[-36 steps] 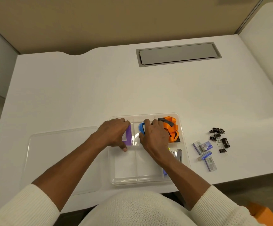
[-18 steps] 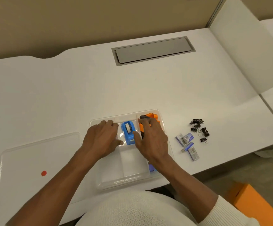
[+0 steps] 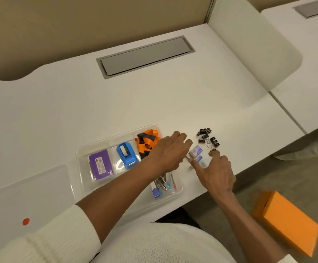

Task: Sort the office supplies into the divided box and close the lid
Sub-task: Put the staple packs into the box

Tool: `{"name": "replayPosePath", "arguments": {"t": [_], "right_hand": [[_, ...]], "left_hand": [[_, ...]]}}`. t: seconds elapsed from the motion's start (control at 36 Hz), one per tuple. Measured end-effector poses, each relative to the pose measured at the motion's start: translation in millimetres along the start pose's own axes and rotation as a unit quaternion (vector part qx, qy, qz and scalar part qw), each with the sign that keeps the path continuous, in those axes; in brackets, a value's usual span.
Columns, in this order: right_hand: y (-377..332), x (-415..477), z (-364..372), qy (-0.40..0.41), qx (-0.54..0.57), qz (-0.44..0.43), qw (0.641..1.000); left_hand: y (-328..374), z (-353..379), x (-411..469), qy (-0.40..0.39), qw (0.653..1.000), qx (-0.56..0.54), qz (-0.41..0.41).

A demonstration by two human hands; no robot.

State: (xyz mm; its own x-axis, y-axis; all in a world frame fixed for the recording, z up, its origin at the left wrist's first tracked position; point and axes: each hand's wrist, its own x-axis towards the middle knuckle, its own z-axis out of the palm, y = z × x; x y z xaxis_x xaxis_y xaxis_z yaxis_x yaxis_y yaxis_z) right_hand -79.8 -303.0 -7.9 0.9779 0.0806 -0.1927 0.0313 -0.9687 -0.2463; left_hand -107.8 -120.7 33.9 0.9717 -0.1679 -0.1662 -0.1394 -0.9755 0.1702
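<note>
While both hands [image 3: 170, 151] [image 3: 218, 170] are reaching, fingers spread and empty, for staple boxes [image 3: 196, 151] near the tabletop's front edge, the clear divided box [image 3: 82, 149] (lid off) is lying open.

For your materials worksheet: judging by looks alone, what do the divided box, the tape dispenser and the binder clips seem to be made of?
Divided box: clear glossy plastic; the desk shows through its walls.
Tape dispenser: opaque blue moulded plastic, with highlights on its rounded body.
Binder clips: probably black-coated metal with thin wire handles, though too small to be certain.

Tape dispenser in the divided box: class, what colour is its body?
Blue, holding a white roll; the tape dispenser shows best in the head view.
</note>
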Motion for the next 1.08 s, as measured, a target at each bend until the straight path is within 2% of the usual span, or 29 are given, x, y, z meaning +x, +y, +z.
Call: {"name": "replayPosePath", "arguments": {"t": [0.14, 0.31, 0.58, 0.72, 0.92, 1.08], "right_hand": [[12, -3, 14, -0.024, 0.002, 0.018, 1.000], [20, -2, 15, -0.027, 0.061, -0.001, 0.998], [31, 5, 18, -0.027, 0.070, -0.032, 0.997], [29, 11, 22, -0.028, 0.032, -0.058, 0.997], [30, 27, 21, -0.089, 0.108, -0.019, 0.990], [30, 33, 15, -0.122, 0.127, -0.030, 0.984]], "left_hand": [[17, 12, 36, -0.050, 0.996, 0.018, 0.068], [25, 28, 56, -0.074, 0.992, 0.029, 0.101], [23, 41, 59, -0.074, 0.992, 0.031, 0.097], [22, 42, 59, -0.079, 0.993, 0.030, 0.080], [16, 34, 54, -0.091, 0.994, -0.004, 0.065], [14, 26, 39, -0.052, 0.997, -0.059, 0.024]]}}
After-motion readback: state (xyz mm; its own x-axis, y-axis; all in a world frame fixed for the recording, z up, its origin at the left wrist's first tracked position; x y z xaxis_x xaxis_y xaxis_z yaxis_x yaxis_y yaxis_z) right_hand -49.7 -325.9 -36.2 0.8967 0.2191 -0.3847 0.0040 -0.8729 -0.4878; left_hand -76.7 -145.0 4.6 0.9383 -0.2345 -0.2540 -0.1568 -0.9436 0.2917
